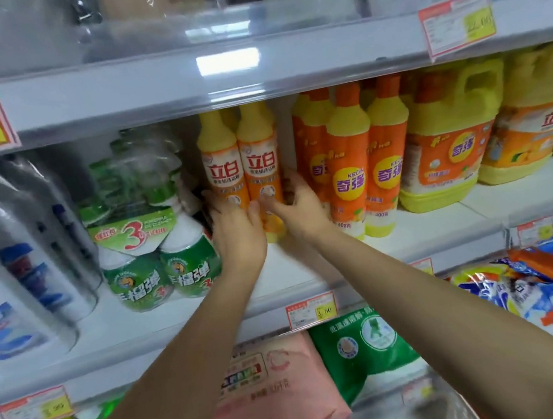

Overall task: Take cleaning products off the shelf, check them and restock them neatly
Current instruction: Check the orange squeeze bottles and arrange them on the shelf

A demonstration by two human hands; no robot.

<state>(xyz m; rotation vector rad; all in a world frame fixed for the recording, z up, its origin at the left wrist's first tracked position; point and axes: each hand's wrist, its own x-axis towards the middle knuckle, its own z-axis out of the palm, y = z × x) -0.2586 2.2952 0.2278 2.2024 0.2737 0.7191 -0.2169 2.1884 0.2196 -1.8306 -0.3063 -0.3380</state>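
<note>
Both bare forearms reach from the near edge toward far centre, converging. Left hand: fingers and thumb curled round orange bottles from the left. Right hand: clasps them from the right, thumb in front.

Bare shelf front is free; green bottle pack left, orange-capped bottles right stand close

One wide-angle camera, worn on the head, faces the middle shelf squarely and close, tilted slightly down. Both forearms run in from the bottom edge to the left hand and right hand at the bottles in mid-frame. Shelf lines bow toward the frame's edges.
</note>
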